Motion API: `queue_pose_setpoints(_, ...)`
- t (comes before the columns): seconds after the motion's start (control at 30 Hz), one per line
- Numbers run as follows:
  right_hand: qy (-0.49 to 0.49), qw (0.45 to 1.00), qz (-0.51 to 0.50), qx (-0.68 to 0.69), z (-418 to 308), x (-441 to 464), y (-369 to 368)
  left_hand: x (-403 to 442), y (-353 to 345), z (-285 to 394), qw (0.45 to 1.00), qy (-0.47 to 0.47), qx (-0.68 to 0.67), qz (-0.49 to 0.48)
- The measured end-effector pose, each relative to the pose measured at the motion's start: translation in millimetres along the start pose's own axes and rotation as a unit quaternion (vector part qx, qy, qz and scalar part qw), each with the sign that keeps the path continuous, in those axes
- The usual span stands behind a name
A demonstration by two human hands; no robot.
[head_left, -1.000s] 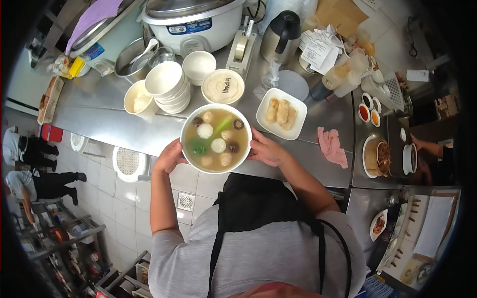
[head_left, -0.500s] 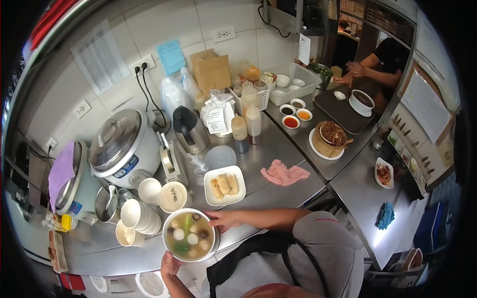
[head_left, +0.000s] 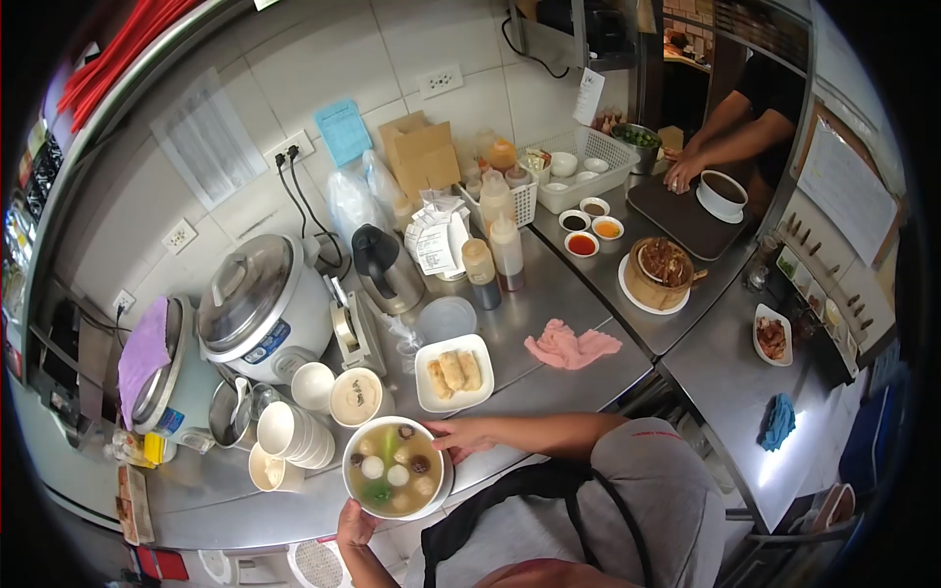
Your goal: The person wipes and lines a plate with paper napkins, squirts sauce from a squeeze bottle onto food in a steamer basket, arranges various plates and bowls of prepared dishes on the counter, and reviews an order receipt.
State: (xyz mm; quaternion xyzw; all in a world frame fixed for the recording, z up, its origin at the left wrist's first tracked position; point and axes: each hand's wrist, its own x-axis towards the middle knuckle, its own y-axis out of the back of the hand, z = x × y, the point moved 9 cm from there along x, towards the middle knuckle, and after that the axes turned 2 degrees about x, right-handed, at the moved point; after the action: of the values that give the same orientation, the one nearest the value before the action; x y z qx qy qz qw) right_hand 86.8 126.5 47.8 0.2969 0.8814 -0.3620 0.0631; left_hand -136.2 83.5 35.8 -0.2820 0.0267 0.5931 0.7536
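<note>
A white bowl of soup point(head_left: 395, 468) with pale balls, dark mushrooms and green vegetables is held between my two hands over the counter's front edge. My left hand point(head_left: 355, 524) grips its near lower side, fingers mostly hidden beneath. My right hand point(head_left: 461, 437) holds the opposite side at the rim, with its fingers against the wall. Just beyond the bowl are a white dish of fried rolls point(head_left: 454, 374) and a lidded paper tub point(head_left: 356, 397). A stack of white paper bowls point(head_left: 294, 435) leans to the left of the soup.
A rice cooker point(head_left: 265, 304), steel jug point(head_left: 385, 265) and sauce bottles point(head_left: 507, 250) line the wall side. A pink cloth point(head_left: 571, 345) lies on the counter. Sauce dishes point(head_left: 580, 243), a bamboo steamer point(head_left: 655, 278) and a dark tray point(head_left: 676, 220) sit farther right, where a co-worker's hands point(head_left: 683, 171) reach in.
My view has tilted, shifting the scene slightly right and down. Both hands still hold the soup bowl. The co-worker's hands have come down onto the dark tray, where a small white dish was visible.
</note>
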Motion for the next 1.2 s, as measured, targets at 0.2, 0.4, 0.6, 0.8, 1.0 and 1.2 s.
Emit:
queue_pose_setpoints(0.2,0.039,0.999,0.015,0.006,-7.1,-36.0,3.7,-0.4,-28.3,-1.3,1.0,0.008,0.021,0.002)
queue_pose_setpoints(0.4,0.069,0.997,0.033,0.001,-16.1,-94.2,11.4,2.0,-82.4,-1.0,0.999,0.024,0.046,-0.014)
queue_pose_setpoints(0.6,0.109,0.991,0.071,0.011,-16.1,-159.1,28.2,15.5,-144.5,-9.1,0.998,0.017,0.049,-0.047)
queue_pose_setpoints(0.8,0.136,0.98,0.145,0.016,-7.7,-243.4,54.3,24.6,-221.0,-32.6,0.992,0.059,0.085,-0.079)
queue_pose_setpoints(1.0,0.162,0.962,0.218,0.022,21.1,-323.1,91.9,46.1,-301.3,-60.1,0.985,0.051,0.094,-0.139)
queue_pose_setpoints(1.2,0.22,0.931,0.285,0.062,41.8,-417.9,115.2,64.2,-398.1,-95.4,0.963,0.094,0.11,-0.227)
